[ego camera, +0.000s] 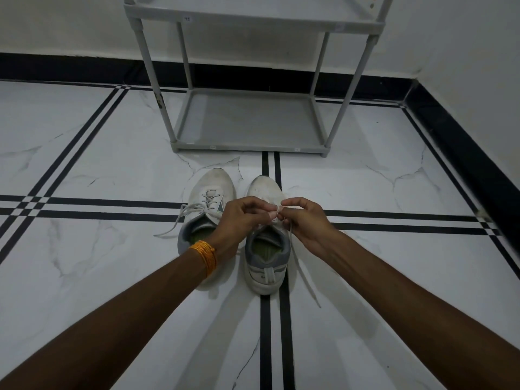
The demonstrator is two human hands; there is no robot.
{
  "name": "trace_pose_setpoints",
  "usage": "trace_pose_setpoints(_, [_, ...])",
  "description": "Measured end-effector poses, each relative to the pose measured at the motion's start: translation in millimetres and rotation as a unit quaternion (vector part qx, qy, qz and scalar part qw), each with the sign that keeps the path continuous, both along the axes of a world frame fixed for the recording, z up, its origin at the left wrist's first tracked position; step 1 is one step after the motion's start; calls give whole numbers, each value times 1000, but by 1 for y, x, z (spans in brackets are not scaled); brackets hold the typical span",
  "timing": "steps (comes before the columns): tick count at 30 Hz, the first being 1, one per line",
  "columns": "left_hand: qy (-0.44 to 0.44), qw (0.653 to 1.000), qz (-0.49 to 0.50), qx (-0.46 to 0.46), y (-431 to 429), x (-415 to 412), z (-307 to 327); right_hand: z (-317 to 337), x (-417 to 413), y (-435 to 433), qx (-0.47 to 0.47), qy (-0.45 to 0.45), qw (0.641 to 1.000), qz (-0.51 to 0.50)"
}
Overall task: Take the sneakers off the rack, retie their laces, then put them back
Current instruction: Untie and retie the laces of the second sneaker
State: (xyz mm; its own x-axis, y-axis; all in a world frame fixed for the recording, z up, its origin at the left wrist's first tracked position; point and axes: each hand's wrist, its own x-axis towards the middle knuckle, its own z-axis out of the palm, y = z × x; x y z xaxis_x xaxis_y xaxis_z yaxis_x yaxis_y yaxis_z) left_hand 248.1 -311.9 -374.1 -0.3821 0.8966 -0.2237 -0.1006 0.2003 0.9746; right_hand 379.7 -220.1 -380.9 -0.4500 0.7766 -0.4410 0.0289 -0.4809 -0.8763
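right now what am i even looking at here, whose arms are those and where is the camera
There is no machine here. The single picture comes from a wide-angle camera worn on a person's head, looking forward and down, so the two bare arms reaching in from the bottom are that person's own.

On the tiled floor stand two white sneakers side by side, toes pointing away. The left hand, with an orange bracelet on its wrist, and the right hand meet over the right sneaker, and their fingers pinch its lace between them. The left sneaker has its laces loose, trailing onto the floor.

Behind the shoes is a grey shoe rack; its bottom shelf holds nothing.
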Motion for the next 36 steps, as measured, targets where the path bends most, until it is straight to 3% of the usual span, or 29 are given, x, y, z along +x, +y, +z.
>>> trace_pose_setpoints(4, [-45, 998, -6, -52, 3, -6, 3, 2, 1, -1, 114, -58, 990, 65])
trace_pose_setpoints(7, [-49, 997, -47, -37, 2, -10, 2, 11, 4, 0, 176, -69, 976, 111])
trace_pose_setpoints(14, [-28, 999, 37, -5, 5, -5, -9, 8, 6, -4, 278, -81, 951, 109])
trace_pose_setpoints(19, [5, 998, 48, -36, 9, -4, -12, 3, 7, -15, 513, -165, 832, 132])
trace_pose_setpoints(22, [32, 997, 50, -49, 10, -6, -11, 0, 5, -15, 587, -207, 765, 166])
trace_pose_setpoints(27, [129, 991, 19, -30, 9, -9, -9, -5, 2, -17, 624, -282, 701, 200])
trace_pose_setpoints(30, [298, 954, -40, 5, 8, -14, -6, -12, -1, -18, 635, -327, 666, 215])
trace_pose_setpoints(33, [436, 896, -58, 56, 11, -14, -3, -10, -4, -16, 607, -340, 690, 202])
trace_pose_setpoints(36, [510, 851, -79, 93, 13, -12, -5, -1, -6, -9, 547, -351, 722, 237])
